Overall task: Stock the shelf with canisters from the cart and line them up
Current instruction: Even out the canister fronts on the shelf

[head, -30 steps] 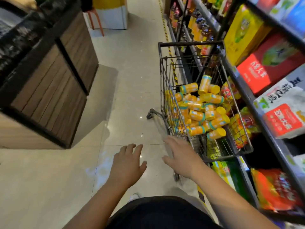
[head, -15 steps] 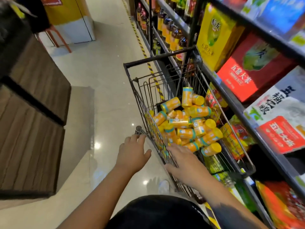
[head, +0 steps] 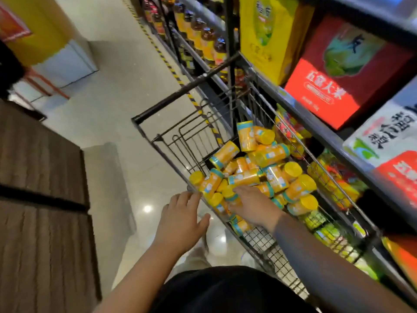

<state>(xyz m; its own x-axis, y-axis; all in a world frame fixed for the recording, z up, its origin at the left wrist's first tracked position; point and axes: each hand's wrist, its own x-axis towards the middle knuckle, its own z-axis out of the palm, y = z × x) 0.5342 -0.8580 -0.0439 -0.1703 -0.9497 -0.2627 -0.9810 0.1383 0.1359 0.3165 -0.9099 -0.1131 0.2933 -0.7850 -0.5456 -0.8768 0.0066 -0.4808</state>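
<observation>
In the shop aisle, canisters (head: pixel 255 175) lay heaped in the cart (head: pixel 185 88) at one o'clock, left hand (head: pixel 180 220) splayed by its rim, right hand (head: pixel 252 205) upon them, grip unclear; a hasty pull might have tumbled the heap.

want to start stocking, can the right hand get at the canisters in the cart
Probably yes: the right hand is inside the open-topped cart, right at the piled canisters, and nothing covers them.

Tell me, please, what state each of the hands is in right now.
Left hand: open, holding nothing, by the cart rim.
Right hand: on the canisters; grip cannot be told.
</observation>
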